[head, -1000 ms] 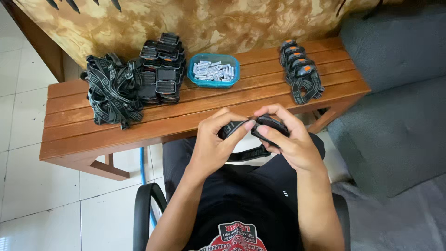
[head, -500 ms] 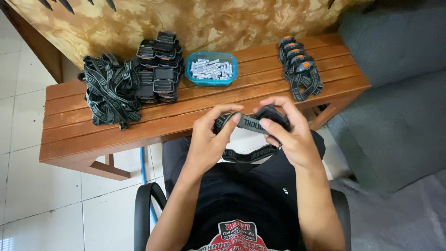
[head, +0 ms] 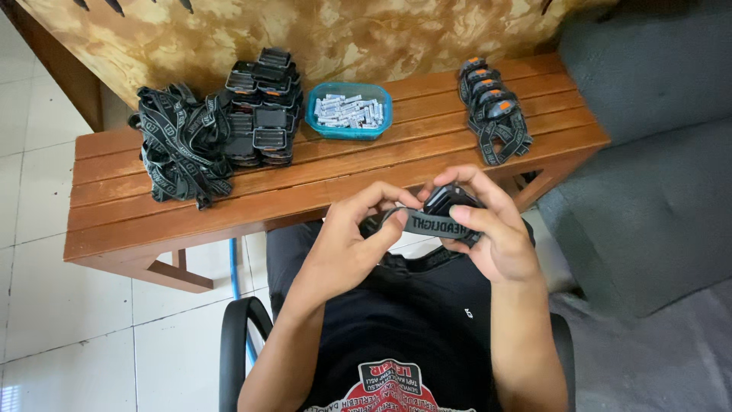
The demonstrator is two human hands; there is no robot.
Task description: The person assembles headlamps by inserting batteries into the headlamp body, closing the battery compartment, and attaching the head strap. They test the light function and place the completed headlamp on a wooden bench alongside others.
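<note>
Head view: fingers [head: 387, 200] of left hand [head: 347, 248] pinched narrow on grey elastic headlamp strap [head: 431, 223], thumb and index closed on its left end. Right hand [head: 488, 229] fingers curled around black headlamp body [head: 444, 200], thumb pressed along strap's lettered face, index arched over top. Strap runs taut between both hands, rest of it loops down toward lap, partly hidden behind right palm. Headlamp held in the air over lap, just in front of desk [head: 320, 194] near edge, not touching it.

Both forearms rise from bottom of frame, elbows bent, wrists angled inward, hands meeting at centre. Person seated in black chair [head: 238, 343], black shirt with red print.

On desk, well apart from the hands: tangled pile of black-grey straps [head: 181, 145] at far left, stack of black lamp units [head: 263, 107] touching it on its right, teal tray of small white batteries [head: 349, 112] in the middle, row of finished headlamps with orange tops [head: 492, 111] at right end. Nothing between hands and desk items. Grey sofa [head: 648, 152] at right, white tiled floor [head: 69, 320] at left.
</note>
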